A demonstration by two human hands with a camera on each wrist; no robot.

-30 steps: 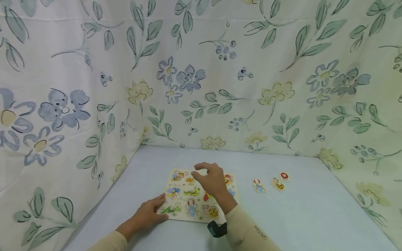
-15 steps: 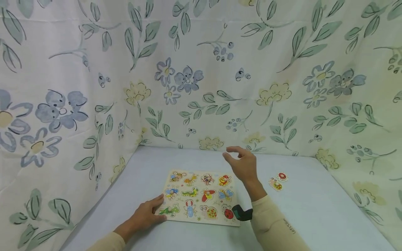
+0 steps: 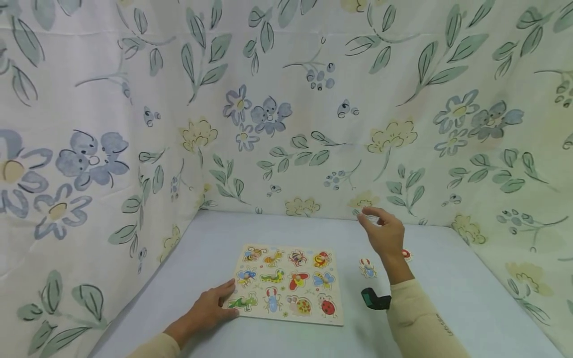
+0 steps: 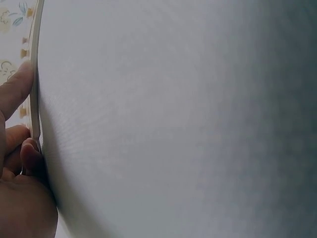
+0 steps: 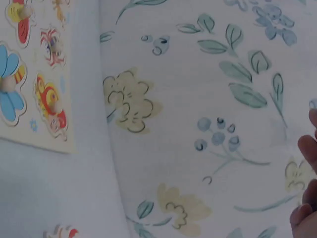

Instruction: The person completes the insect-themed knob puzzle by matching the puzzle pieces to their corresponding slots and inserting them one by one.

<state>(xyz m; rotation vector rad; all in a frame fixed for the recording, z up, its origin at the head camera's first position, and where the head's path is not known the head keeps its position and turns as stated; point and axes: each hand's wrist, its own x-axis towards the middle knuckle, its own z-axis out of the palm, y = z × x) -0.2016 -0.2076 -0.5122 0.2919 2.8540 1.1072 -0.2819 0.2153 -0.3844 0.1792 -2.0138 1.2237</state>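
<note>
A wooden insect peg puzzle board [image 3: 313,318] lies flat on the table. My left hand [image 3: 208,309] holds its near left corner, thumb at the front edge and fingers along the left side. In the left wrist view, a finger [image 4: 20,89] lies against the board's edge and others curl beside it. My right hand [image 3: 386,237] is raised right of the board, thumb and index finger bent toward each other with a small gap and nothing visible between them. A loose stag beetle piece [image 3: 367,269] lies on the table just left of the right forearm.
Partly hidden behind the right wrist is a loose red piece [image 3: 406,254]. A dark camera mount [image 3: 375,300] juts from the right sleeve. Floral curtains [image 3: 304,169] enclose the white table [image 3: 277,228] at the back and sides.
My right hand has moved from above the puzzle board to its right, over the loose pieces. The left hand stays at the board's corner.
</note>
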